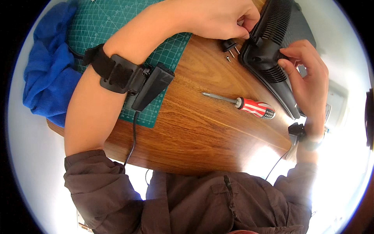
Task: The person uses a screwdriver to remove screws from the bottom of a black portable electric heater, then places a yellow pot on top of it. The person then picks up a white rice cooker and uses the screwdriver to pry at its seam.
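A black plastic part with ribbed, bellows-like sections lies slantwise at the far right of the table. My left hand reaches across to its upper left side, thumb and fingers closed at the edge; whatever they pinch is hidden. From the right, my right hand pinches a short black stub on the part's side between thumb and forefinger. Just below my left hand lies a small round black piece with thin metal pins or screws at it. Beside that is a loose screw.
A screwdriver with a red, white and dark handle lies mid-table, tip to the left. At the left are a green cutting mat and a crumpled blue cloth. A black strapped device on my left forearm trails a cable.
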Demonstrator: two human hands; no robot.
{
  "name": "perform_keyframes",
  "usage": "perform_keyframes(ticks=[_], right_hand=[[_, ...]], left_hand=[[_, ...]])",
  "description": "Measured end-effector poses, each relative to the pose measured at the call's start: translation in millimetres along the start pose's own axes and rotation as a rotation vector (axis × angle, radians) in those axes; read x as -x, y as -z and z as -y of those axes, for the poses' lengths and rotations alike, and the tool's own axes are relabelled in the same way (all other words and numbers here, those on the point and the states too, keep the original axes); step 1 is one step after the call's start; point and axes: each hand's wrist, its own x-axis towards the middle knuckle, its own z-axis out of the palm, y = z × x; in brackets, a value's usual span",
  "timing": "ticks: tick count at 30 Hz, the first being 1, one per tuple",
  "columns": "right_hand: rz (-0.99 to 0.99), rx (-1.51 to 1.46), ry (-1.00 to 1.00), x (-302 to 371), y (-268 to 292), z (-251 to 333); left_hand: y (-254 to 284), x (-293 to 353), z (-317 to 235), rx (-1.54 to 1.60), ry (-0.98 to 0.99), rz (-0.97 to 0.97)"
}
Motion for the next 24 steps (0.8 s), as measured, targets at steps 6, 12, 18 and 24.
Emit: perform_keyframes(ticks=[6,12,18,24], right_hand=[[-0.033,0.049,0.056,1,-2,-2],[0.000,0.051,0.240,-17,1,-11],[0.200,0.194,0.424,-78,13,-24],[0.451,0.195,0.630,-118,13,-26]], left_hand=[[5,2,-7,-0.067,0.060,0.041],[14,8,-4,0.025,0.015,0.092],[16,5,-1,0.065,0.018,0.120],[25,5,-9,0.089,0.078,0.159]])
